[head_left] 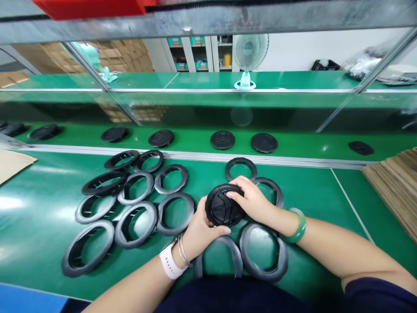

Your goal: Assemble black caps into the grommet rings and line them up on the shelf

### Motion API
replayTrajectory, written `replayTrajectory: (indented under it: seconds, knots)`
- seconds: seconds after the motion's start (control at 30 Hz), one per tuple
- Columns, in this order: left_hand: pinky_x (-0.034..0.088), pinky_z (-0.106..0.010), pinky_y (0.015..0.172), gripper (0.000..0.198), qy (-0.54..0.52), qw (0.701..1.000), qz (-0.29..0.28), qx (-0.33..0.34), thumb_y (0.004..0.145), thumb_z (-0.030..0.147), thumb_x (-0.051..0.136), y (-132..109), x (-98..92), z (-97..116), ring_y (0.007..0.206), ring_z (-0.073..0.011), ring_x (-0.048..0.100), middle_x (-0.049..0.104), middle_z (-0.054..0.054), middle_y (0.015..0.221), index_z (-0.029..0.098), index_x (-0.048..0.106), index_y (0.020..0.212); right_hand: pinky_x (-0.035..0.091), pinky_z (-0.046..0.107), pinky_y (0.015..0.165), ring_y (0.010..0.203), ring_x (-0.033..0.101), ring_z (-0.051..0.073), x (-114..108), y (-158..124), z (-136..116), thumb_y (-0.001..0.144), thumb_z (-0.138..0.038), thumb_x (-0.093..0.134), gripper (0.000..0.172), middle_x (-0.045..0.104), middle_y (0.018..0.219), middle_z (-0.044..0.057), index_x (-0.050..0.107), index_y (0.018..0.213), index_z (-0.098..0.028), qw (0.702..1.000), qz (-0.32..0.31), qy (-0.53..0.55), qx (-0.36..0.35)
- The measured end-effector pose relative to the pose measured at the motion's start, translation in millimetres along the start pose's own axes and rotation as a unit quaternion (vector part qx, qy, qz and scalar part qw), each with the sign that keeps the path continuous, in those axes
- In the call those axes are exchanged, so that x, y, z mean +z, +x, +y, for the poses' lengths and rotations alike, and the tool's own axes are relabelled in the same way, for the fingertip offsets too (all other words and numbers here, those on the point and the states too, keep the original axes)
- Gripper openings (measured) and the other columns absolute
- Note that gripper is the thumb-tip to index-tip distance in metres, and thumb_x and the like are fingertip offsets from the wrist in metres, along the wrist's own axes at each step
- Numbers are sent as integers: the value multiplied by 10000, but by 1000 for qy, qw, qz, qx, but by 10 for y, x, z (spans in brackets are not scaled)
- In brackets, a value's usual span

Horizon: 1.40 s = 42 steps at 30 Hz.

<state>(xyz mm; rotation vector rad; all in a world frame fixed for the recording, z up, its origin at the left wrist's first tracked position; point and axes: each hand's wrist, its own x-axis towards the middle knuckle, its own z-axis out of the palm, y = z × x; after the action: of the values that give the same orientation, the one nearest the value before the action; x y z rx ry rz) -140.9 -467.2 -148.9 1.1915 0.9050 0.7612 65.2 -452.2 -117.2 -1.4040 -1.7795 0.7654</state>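
Note:
Both hands grip one round black plastic part [225, 205], held tilted above the green table. It has a raised rim and a ribbed inner face turned up toward me. My left hand [203, 230] wraps its lower left edge, thumb along the bottom. On the upper right rim sits my right hand [252, 198], with its thumb pressing on the inner face. Black rings lie just around the hands: one ring [282, 261] below right, another ring [239, 256] under the wrists, and a ring [254, 167] behind. The fingers beneath the part are hidden.
Several more black rings [67, 263] cover the table's left side. Beyond a metal rail [195, 156], a green belt [192, 141] carries round black parts [222, 140]. Stacked cardboard [395, 191] stands at right; a metal beam [208, 21] crosses overhead. A fan [250, 52] stands behind.

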Motion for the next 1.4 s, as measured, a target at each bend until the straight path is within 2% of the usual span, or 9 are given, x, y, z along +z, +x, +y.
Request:
replayTrajectory:
  seconds: [0.17,0.33,0.47,0.57,0.67,1.13,1.27,1.33,1.4]
  knots:
    - [468,-422,1042,557,111,992,17,53,856,403,689,-30,-27,11,1217,-259,551,562,-93,1289,215,418,1304,464,348,814,867,548,191,99,-7,-7,829,-124,709,155,574,873,9,569,845,-191,999,24,11,18]
    - [466,-400,998,410,202,977,38,56,915,433,601,-1,-46,35,1113,-232,572,603,-65,1174,213,470,1235,450,326,787,846,545,182,149,-9,4,820,-121,713,170,575,858,0,561,837,-196,999,35,-6,23]
    - [467,-378,975,374,215,974,50,56,918,432,593,11,-57,28,1072,-218,580,615,-50,1127,210,486,1199,447,318,793,865,561,182,120,2,-33,823,-123,712,173,597,854,3,554,809,-189,999,37,-3,26]
    - [468,-357,969,367,215,971,68,73,912,413,603,12,-58,37,1083,-214,584,616,-48,1140,207,493,1195,464,324,797,882,601,191,33,9,-81,807,-201,759,202,642,896,4,578,897,-188,998,-34,45,35]
    - [465,-337,966,352,208,972,72,76,909,388,616,18,-46,62,1096,-208,584,620,-43,1148,209,502,1190,487,335,803,915,636,206,-34,6,-99,746,-209,809,376,670,990,14,574,1039,-190,990,-98,86,49]
    - [462,-324,949,343,206,974,51,83,900,354,639,25,-33,88,1056,-193,580,600,-43,1114,202,496,1172,515,328,777,874,651,202,20,-44,-86,729,-125,801,347,688,943,0,625,1020,-191,996,-61,66,13]
    - [497,-318,882,547,159,978,61,124,854,352,693,-18,-71,159,1057,-191,593,580,-70,1178,233,382,1288,556,386,824,877,667,220,-179,69,-51,648,-120,855,348,697,904,-8,675,944,-156,983,-8,174,53]
    - [499,-287,758,475,140,975,69,160,817,365,727,-80,-127,239,871,-164,604,603,-35,997,235,445,1175,571,392,823,880,681,212,-395,175,12,670,-121,838,317,704,881,-15,685,947,-129,955,47,282,81]
    - [461,-276,636,287,178,974,-36,139,811,403,722,-143,-172,341,652,-143,545,576,2,751,223,543,945,567,366,823,881,693,181,-660,311,117,755,-92,754,225,711,852,-25,682,968,-102,915,107,370,120]
